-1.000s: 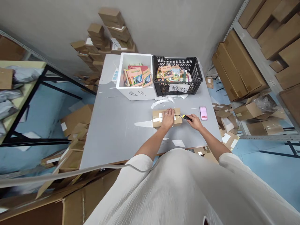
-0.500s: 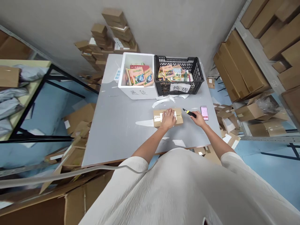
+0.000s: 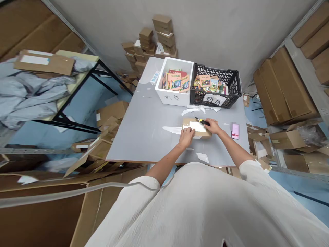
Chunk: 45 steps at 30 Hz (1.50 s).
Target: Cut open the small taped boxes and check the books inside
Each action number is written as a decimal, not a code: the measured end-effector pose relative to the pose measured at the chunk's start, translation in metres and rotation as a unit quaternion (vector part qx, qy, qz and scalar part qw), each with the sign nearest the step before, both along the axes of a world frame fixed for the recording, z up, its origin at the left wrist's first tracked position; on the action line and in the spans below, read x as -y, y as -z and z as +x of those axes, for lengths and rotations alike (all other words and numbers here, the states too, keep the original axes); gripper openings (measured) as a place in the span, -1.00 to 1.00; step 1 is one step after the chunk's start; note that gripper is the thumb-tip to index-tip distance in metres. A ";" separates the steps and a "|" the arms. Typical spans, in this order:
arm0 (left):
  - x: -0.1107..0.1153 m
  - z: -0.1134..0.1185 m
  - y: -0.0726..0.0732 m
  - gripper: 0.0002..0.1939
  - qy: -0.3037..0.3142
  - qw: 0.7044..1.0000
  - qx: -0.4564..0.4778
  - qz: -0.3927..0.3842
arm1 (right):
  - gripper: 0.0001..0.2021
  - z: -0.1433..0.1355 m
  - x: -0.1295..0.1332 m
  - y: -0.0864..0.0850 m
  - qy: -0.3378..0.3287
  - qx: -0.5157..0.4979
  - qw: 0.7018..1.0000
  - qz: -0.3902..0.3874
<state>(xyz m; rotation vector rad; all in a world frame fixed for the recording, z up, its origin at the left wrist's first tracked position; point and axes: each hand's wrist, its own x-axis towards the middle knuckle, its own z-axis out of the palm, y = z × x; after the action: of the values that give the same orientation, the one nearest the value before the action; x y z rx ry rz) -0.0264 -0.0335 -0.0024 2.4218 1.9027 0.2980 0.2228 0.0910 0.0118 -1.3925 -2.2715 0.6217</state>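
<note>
A small brown cardboard box [image 3: 207,134] lies on the grey table [image 3: 140,137], with a white label [image 3: 197,126] on its top. My left hand [image 3: 186,136] grips the box's near left corner, its fingers bent over the edge. Above the right end of the box, my right hand [image 3: 212,126] is closed around a black and yellow utility knife [image 3: 203,121]. The knife's blade points left, over the far side of the box. Whether the blade touches the cardboard I cannot tell.
Behind the box stand a white foam box [image 3: 174,99] and a black plastic crate [image 3: 232,99], both holding books. A phone [image 3: 234,130] lies at the right. Paper scraps [image 3: 202,157] are scattered about. Stacked cartons [image 3: 164,37] stand at the wall; grey bags [image 3: 28,92] fill the left table.
My right hand has brought the knife from beside the box to above it. My left hand has slid from the box's middle to its left corner, uncovering the label. The view has swung left.
</note>
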 end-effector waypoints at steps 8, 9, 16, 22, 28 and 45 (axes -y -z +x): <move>-0.011 -0.023 0.001 -0.44 -0.069 0.994 0.073 -0.039 | -0.57 0.009 0.029 0.007 0.033 0.001 0.998 -0.055; -0.013 -0.026 0.001 -0.44 -0.079 0.992 0.087 -0.037 | -0.58 0.008 0.035 0.010 0.034 -0.020 0.997 -0.062; -0.031 -0.041 -0.005 -0.43 -0.067 0.988 0.133 -0.031 | -0.59 -0.010 0.072 0.029 0.021 -0.164 0.971 -0.171; -0.033 -0.006 -0.016 -0.35 -0.093 0.993 0.077 -0.002 | -0.61 -0.012 0.064 0.028 0.076 -0.198 0.970 -0.122; -0.019 0.035 -0.018 -0.22 -0.015 0.999 0.020 -0.042 | -0.62 -0.006 0.049 0.023 0.096 -0.191 0.973 -0.089; -0.019 0.016 -0.011 0.12 0.036 0.995 -0.014 -0.092 | -0.65 -0.010 0.040 0.015 0.148 -0.225 0.957 -0.103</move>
<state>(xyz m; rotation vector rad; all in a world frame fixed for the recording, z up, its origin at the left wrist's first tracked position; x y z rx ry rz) -0.0104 -0.0150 0.0090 2.3793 1.7611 0.0807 0.2130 0.0508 -0.0030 -1.4679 -1.6426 0.9783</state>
